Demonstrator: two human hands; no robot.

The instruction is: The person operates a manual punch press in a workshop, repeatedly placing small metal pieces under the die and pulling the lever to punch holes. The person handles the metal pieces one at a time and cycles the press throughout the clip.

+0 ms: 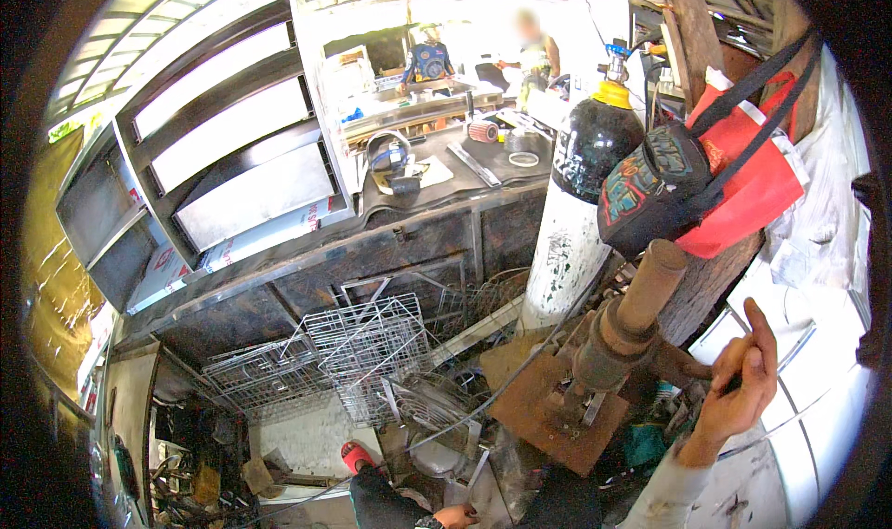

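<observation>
At the right, my right hand (pixel 739 390) is raised, its index finger stretched upward. Its other fingers curl at the end of a rusty bar (pixel 683 362), which juts from a heavy rusted metal fixture. A thick round post (pixel 653 283) rises from that fixture, on a square rusty plate (pixel 534 408). Low at the bottom edge, my left hand (pixel 455 517) shows only in part, next to my dark-trousered leg, with a dark band at its wrist. I cannot make out how its fingers are set.
A white gas cylinder (pixel 562 250) with a black shoulder stands beyond the fixture, near a hanging black bag (pixel 650 190). Wire racks (pixel 367 348) lie below the workbench (pixel 427 171). A dark shelf frame (pixel 223 130) stands left. Two people are beyond the bench. A cable crosses the floor.
</observation>
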